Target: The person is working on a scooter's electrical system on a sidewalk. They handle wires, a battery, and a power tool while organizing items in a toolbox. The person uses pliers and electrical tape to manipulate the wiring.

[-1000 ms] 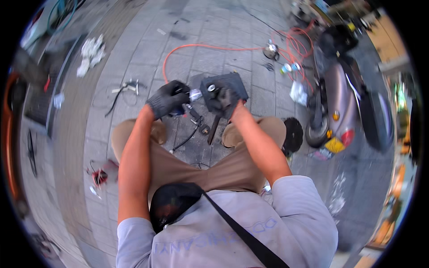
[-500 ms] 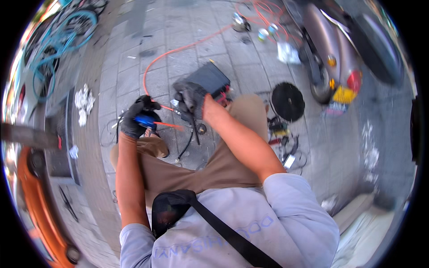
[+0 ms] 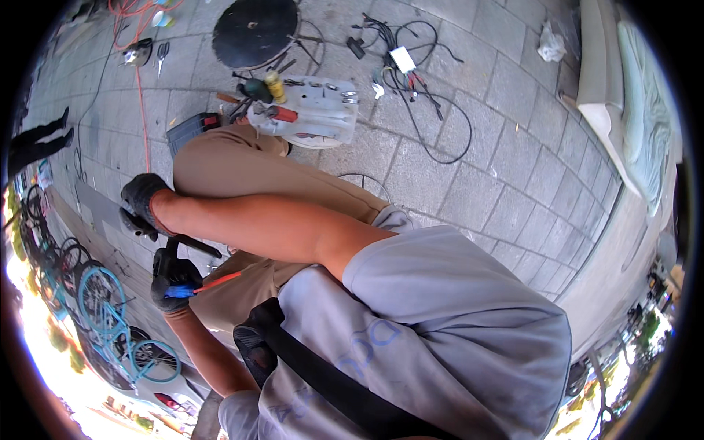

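My left hand (image 3: 176, 279), in a black glove, is closed around a blue thing (image 3: 178, 292) with a thin orange-red strip (image 3: 218, 281) sticking out to the right. Its exact kind I cannot make out. Just beyond it, my right hand (image 3: 143, 204), also in a black glove, has its fingers curled and partly turned away. From under that hand runs a black rod-like piece (image 3: 198, 246), which passes close above the left hand's fingertips. Whether the right fingers grip this rod is mostly hidden.
Right of my knee, a pale tray (image 3: 334, 126) bears several tools. Near it are a dark toolbox (image 3: 192, 132), a black round disc (image 3: 253, 37) and tangled black cables (image 3: 440, 158) with a white box (image 3: 402, 60). Farther off are an orange hose (image 3: 141, 103), scissors (image 3: 163, 59) and a blue bicycle (image 3: 103, 304).
The view has swung to the right, so both hands now appear farther left. The left hand still holds the blue thing; the two hands are closer together and the rod lies between them.
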`<state>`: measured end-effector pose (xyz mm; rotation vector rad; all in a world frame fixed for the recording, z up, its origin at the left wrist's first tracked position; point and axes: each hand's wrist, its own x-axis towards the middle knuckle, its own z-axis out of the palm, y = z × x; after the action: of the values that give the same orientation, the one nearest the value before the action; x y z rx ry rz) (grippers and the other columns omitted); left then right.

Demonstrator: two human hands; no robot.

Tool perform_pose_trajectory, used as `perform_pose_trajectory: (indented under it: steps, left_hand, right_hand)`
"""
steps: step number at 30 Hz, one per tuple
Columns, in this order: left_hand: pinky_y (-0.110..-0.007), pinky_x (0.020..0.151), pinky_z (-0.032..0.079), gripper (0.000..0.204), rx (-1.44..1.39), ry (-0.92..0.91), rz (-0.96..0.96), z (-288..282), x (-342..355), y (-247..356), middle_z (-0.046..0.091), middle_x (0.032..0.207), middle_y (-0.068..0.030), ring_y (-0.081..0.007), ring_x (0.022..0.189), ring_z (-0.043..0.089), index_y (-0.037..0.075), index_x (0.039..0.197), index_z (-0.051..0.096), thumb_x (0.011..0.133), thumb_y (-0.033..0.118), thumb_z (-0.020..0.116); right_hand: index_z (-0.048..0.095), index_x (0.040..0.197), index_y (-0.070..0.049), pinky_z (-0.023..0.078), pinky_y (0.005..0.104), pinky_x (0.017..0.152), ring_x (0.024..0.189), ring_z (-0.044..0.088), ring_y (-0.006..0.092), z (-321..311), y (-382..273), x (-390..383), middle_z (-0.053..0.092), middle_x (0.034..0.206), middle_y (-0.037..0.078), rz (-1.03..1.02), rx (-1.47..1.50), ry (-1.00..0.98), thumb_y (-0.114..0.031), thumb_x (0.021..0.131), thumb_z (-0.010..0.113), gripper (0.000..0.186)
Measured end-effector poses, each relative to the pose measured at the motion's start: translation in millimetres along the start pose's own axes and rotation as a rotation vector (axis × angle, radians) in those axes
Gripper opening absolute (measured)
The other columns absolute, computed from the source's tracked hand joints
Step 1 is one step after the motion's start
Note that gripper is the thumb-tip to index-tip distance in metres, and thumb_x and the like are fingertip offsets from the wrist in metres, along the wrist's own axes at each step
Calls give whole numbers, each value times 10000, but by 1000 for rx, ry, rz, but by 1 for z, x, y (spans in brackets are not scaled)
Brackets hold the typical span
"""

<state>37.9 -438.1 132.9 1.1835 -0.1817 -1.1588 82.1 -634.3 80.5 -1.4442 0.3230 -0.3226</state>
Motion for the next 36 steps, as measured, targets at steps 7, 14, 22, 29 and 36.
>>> perform_pose_trajectory:
  steps: [7, 14, 22, 29, 36]
  left_hand:
    - [-278, 686, 499, 275, 1664, -137, 316, 23, 11, 7, 641, 942, -80, -200, 748, 604, 1, 1151, 580, 894, 76, 519]
    - [-305, 648, 514, 441, 2232, 151, 393, 45, -13, 7, 680, 1085, -117, -187, 768, 623, -9, 1218, 596, 870, 261, 587]
    - [-407, 774, 559, 490, -247, 364, 320, -86, -41, -37, 618, 1289, -280, -335, 1074, 649, 52, 1268, 648, 860, 323, 648]
    - [-407, 789, 565, 577, -648, 513, 217, -152, -1, -80, 622, 1288, -193, -282, 964, 652, 11, 1301, 579, 839, 338, 686]
    - [-375, 718, 561, 400, -893, 575, 83, -209, 44, -65, 668, 1080, -96, -235, 876, 643, 56, 1174, 614, 822, 214, 717]
  right_hand:
    - [716, 701, -180, 521, 339, 634, 684, 685, 201, -32, -31, -30, 696, 712, 44, 265, 283, -302, -178, 777, 597, 141]
    - [731, 871, -145, 533, 375, 768, 876, 661, 267, 58, 59, 16, 705, 896, 84, -209, -627, 244, -170, 790, 599, 157]
    - [748, 864, -127, 573, 398, 736, 812, 702, 285, 12, -19, -4, 709, 961, 137, 263, -59, -210, -174, 732, 675, 158]
    - [695, 982, -51, 518, 407, 838, 948, 672, 344, 16, -5, 12, 688, 979, 199, 310, -211, -795, -406, 882, 663, 371]
    - [666, 1101, -48, 540, 396, 795, 876, 672, 303, 51, 62, 104, 679, 989, 113, 307, -509, -749, -217, 963, 610, 225]
